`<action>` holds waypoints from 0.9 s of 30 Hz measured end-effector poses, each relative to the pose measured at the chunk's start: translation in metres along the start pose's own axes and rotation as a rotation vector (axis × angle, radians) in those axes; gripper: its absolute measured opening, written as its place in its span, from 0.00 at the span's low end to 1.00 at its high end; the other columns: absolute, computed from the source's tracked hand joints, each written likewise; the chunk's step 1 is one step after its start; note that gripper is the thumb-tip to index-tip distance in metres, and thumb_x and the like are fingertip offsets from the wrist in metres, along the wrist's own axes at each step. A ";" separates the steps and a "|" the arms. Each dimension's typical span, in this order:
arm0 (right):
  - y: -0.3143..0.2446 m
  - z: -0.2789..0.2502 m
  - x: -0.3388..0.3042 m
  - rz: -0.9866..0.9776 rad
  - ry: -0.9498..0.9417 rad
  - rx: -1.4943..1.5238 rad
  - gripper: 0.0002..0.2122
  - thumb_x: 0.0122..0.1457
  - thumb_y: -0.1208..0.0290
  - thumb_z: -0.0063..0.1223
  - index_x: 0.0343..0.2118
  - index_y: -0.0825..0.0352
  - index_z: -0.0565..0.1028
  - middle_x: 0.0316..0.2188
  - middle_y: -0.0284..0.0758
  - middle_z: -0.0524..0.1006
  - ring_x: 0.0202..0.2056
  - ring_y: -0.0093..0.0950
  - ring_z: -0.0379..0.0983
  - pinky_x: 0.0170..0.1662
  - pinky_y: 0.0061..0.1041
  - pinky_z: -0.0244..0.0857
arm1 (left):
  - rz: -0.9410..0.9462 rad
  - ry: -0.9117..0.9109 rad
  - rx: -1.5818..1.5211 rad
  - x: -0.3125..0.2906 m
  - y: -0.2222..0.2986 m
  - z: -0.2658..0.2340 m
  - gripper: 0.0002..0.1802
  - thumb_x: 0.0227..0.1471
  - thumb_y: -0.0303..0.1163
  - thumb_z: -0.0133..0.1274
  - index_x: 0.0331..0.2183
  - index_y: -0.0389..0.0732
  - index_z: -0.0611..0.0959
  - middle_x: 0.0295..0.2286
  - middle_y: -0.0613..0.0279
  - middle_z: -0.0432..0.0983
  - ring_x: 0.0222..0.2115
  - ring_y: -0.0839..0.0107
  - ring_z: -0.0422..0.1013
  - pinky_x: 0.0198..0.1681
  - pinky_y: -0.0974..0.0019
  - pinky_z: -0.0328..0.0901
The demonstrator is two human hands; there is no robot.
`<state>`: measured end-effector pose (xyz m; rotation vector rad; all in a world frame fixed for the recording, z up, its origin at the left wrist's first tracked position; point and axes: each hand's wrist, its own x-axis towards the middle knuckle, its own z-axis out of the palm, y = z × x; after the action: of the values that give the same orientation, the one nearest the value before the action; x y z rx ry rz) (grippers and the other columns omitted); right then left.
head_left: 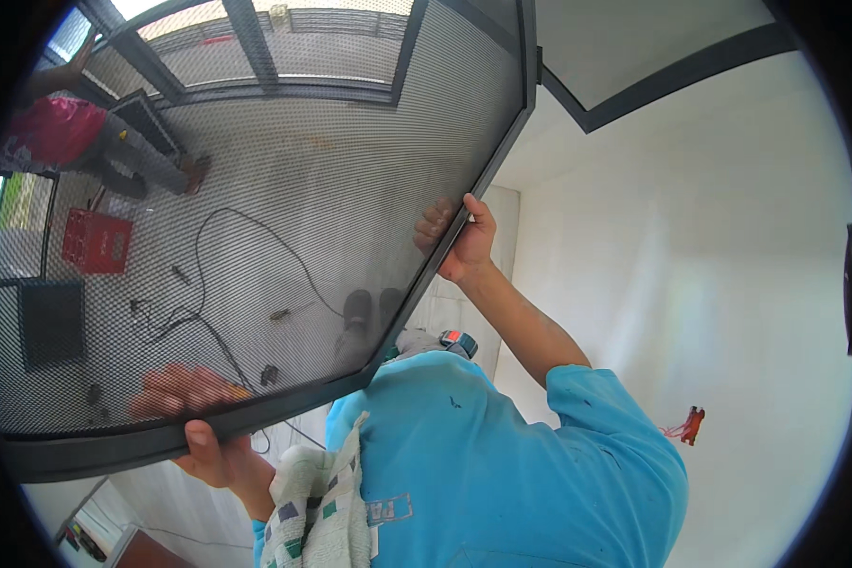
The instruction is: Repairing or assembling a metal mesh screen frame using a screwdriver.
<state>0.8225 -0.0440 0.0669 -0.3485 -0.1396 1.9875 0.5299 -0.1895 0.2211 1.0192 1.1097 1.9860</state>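
Holding the mesh screen (256, 189) up, left hand (208, 445) gripping its bottom frame, right hand (459, 237) fingers clamped on its side edge; next it probably needs careful lining-up.

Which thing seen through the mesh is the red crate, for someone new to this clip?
Start at the big dark-framed mesh screen that both hands hold. Through its left side, on the floor, sits the red crate, left of the looping black cable. It is the only boxy, bright red thing there.

Mesh screen panel (256, 189) held up in front. Left hand (204, 445) on lower frame edge, right hand (464, 241) on right edge. Crate (97, 241), cable (246, 256) on floor behind mesh. Cloth (317, 502) below panel.
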 end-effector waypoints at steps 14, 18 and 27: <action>0.044 0.000 0.042 0.146 0.351 0.039 0.16 0.51 0.52 0.49 0.22 0.62 0.70 0.19 0.32 0.68 0.25 0.27 0.66 0.28 0.25 0.60 | 0.110 -0.019 0.169 0.032 0.002 0.035 0.11 0.44 0.25 0.52 0.34 0.35 0.73 0.23 0.60 0.65 0.21 0.76 0.63 0.25 0.73 0.60; 0.054 -0.080 0.026 0.262 0.252 -0.392 0.16 0.53 0.54 0.49 0.29 0.64 0.71 0.22 0.33 0.71 0.28 0.26 0.68 0.31 0.25 0.63 | 0.053 0.018 0.202 0.045 -0.024 0.008 0.10 0.46 0.23 0.51 0.34 0.33 0.73 0.25 0.56 0.69 0.21 0.74 0.64 0.25 0.73 0.61; 0.131 -0.252 -0.078 0.682 -0.136 -1.637 0.31 0.41 0.62 0.61 0.48 0.71 0.65 0.37 0.43 0.73 0.43 0.35 0.69 0.47 0.28 0.63 | 0.168 0.126 0.676 0.022 -0.051 -0.069 0.07 0.43 0.16 0.55 0.27 0.37 0.76 0.24 0.66 0.72 0.21 0.80 0.65 0.27 0.79 0.61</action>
<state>0.8166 -0.1850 -0.1917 -1.4000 -1.9760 2.0688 0.4682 -0.1766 0.1593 1.3654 1.8922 1.8483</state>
